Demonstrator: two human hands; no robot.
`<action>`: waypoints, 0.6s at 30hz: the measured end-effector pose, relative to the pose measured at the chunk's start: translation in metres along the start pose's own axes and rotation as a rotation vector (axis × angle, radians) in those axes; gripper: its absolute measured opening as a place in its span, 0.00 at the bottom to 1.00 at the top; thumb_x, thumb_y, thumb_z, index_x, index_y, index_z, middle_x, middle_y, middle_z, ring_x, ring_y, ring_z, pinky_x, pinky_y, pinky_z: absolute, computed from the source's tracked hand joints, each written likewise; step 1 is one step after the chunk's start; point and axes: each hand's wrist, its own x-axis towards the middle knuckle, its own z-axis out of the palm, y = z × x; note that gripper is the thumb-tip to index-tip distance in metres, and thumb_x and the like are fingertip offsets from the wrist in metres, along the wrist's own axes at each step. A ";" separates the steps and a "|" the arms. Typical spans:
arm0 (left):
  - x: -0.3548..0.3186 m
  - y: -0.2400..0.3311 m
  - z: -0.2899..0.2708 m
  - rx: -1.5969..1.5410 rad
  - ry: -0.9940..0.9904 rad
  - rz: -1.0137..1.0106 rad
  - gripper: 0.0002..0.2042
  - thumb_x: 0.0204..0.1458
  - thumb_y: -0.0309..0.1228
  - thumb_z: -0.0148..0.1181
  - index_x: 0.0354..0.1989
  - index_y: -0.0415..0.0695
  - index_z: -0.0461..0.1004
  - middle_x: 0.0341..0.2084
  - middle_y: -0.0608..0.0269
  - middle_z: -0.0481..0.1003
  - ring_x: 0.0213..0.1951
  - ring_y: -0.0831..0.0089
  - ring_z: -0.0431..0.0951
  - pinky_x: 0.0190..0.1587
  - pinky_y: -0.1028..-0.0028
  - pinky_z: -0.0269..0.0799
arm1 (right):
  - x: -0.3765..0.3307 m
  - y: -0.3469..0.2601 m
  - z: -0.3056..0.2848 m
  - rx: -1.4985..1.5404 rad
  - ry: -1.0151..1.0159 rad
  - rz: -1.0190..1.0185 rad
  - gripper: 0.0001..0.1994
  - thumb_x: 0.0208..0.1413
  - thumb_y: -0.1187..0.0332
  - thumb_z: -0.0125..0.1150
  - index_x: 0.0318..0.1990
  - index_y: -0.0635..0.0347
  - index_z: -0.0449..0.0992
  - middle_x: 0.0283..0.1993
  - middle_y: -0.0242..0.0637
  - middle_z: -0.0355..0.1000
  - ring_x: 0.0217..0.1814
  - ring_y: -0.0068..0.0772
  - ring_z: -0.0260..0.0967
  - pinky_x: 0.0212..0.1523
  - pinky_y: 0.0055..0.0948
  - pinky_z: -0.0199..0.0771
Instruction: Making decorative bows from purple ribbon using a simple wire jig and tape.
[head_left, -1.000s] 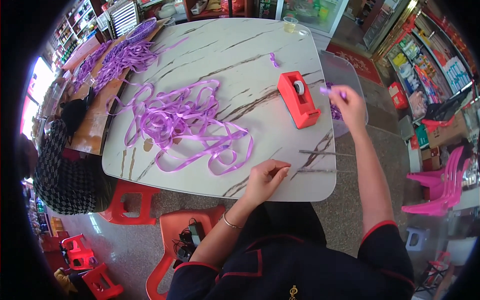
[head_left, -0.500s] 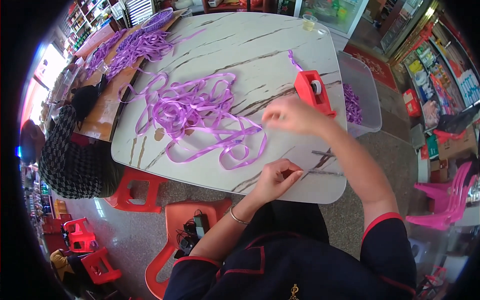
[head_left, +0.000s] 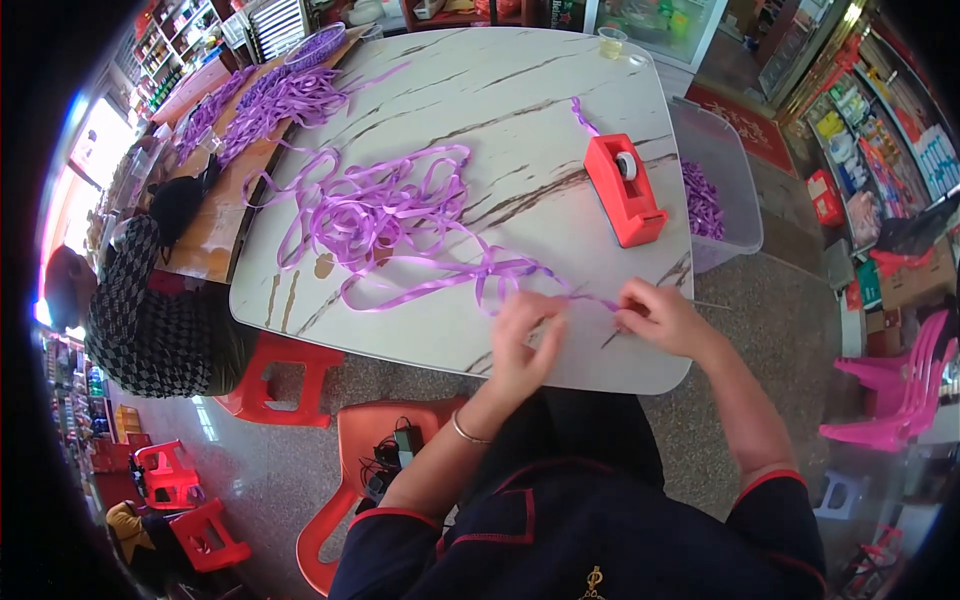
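Back from its reach half a second ago, our right hand [head_left: 655, 315] pinches a flat, satiny purple ribbon [head_left: 592, 299] over the smooth, brown-veined white tabletop [head_left: 500, 110]; whether our blurred left hand [head_left: 522, 345] grips it, we cannot tell.

The ribbon [head_left: 340, 220], glossy and light purple, lay in a loose, tangled heap of loops and coils on the table [head_left: 560, 90], thickest toward its left side. From the heap's right side, long flat lengths ran toward the table's near edge, some of them crossing. One strand [head_left: 592, 300] stretched on between the hands, narrow and nearly straight, its end pinched in the right hand [head_left: 665, 315]. Whether the blurred left hand [head_left: 525, 345] gripped it could not be told.
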 end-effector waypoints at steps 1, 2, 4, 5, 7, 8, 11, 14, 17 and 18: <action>0.007 0.001 -0.006 0.197 0.072 0.019 0.08 0.49 0.25 0.55 0.37 0.37 0.71 0.31 0.57 0.71 0.35 0.64 0.70 0.39 0.71 0.65 | -0.011 0.001 -0.002 0.004 0.005 0.004 0.05 0.51 0.72 0.56 0.31 0.61 0.66 0.25 0.36 0.70 0.25 0.27 0.67 0.28 0.27 0.67; 0.014 -0.002 -0.008 0.383 0.139 0.043 0.11 0.51 0.27 0.53 0.42 0.38 0.69 0.37 0.53 0.71 0.40 0.60 0.69 0.44 0.67 0.64 | -0.023 0.004 -0.006 0.123 0.051 0.035 0.04 0.52 0.74 0.54 0.31 0.61 0.65 0.25 0.34 0.70 0.26 0.22 0.67 0.28 0.24 0.65; 0.023 -0.009 -0.019 0.456 0.068 -0.001 0.14 0.53 0.30 0.51 0.46 0.38 0.67 0.41 0.52 0.69 0.44 0.58 0.67 0.49 0.64 0.60 | -0.042 0.004 -0.013 0.248 0.096 0.051 0.03 0.53 0.75 0.52 0.31 0.61 0.64 0.25 0.32 0.69 0.26 0.17 0.67 0.28 0.22 0.64; 0.027 -0.016 -0.021 0.521 0.000 -0.045 0.17 0.54 0.34 0.48 0.50 0.39 0.64 0.45 0.50 0.67 0.48 0.56 0.65 0.53 0.61 0.56 | -0.051 0.004 -0.018 0.242 0.140 0.048 0.03 0.53 0.76 0.51 0.31 0.61 0.64 0.25 0.31 0.69 0.26 0.17 0.66 0.27 0.20 0.64; 0.028 -0.029 -0.029 0.677 -0.098 -0.007 0.19 0.55 0.37 0.47 0.52 0.39 0.63 0.47 0.50 0.66 0.50 0.56 0.64 0.54 0.61 0.55 | -0.064 -0.002 -0.024 0.312 0.201 0.004 0.03 0.53 0.77 0.49 0.31 0.61 0.62 0.25 0.30 0.68 0.24 0.16 0.64 0.26 0.17 0.63; 0.027 -0.035 -0.031 0.825 -0.192 0.028 0.21 0.56 0.39 0.45 0.53 0.39 0.63 0.49 0.50 0.65 0.51 0.55 0.63 0.55 0.60 0.54 | -0.071 -0.007 -0.026 0.316 0.204 0.001 0.03 0.53 0.77 0.49 0.31 0.61 0.62 0.25 0.30 0.68 0.24 0.16 0.64 0.26 0.17 0.63; 0.031 -0.049 -0.033 0.860 -0.205 0.009 0.23 0.56 0.42 0.45 0.56 0.41 0.61 0.52 0.50 0.63 0.56 0.54 0.60 0.58 0.58 0.50 | -0.092 -0.028 -0.039 0.526 0.399 -0.149 0.04 0.54 0.72 0.50 0.32 0.59 0.61 0.19 0.28 0.64 0.24 0.18 0.65 0.27 0.18 0.63; 0.034 -0.048 -0.030 0.957 -0.231 -0.006 0.25 0.55 0.45 0.45 0.57 0.44 0.60 0.53 0.51 0.63 0.58 0.54 0.58 0.58 0.54 0.48 | -0.112 -0.037 -0.059 0.549 0.502 -0.432 0.08 0.56 0.69 0.50 0.39 0.62 0.61 0.15 0.30 0.63 0.20 0.18 0.64 0.27 0.18 0.64; 0.045 -0.023 -0.018 1.221 -0.288 -0.055 0.23 0.52 0.42 0.51 0.55 0.44 0.63 0.53 0.53 0.62 0.59 0.55 0.57 0.59 0.52 0.45 | -0.119 -0.060 -0.070 0.635 0.467 -0.686 0.15 0.58 0.66 0.49 0.46 0.66 0.57 0.13 0.32 0.61 0.13 0.19 0.60 0.21 0.18 0.64; 0.052 -0.006 -0.007 1.078 -0.237 0.000 0.23 0.50 0.39 0.54 0.53 0.43 0.64 0.52 0.53 0.64 0.57 0.55 0.59 0.58 0.54 0.49 | -0.122 -0.071 -0.072 0.633 0.481 -0.683 0.15 0.58 0.66 0.49 0.46 0.66 0.57 0.13 0.32 0.61 0.13 0.19 0.60 0.21 0.18 0.64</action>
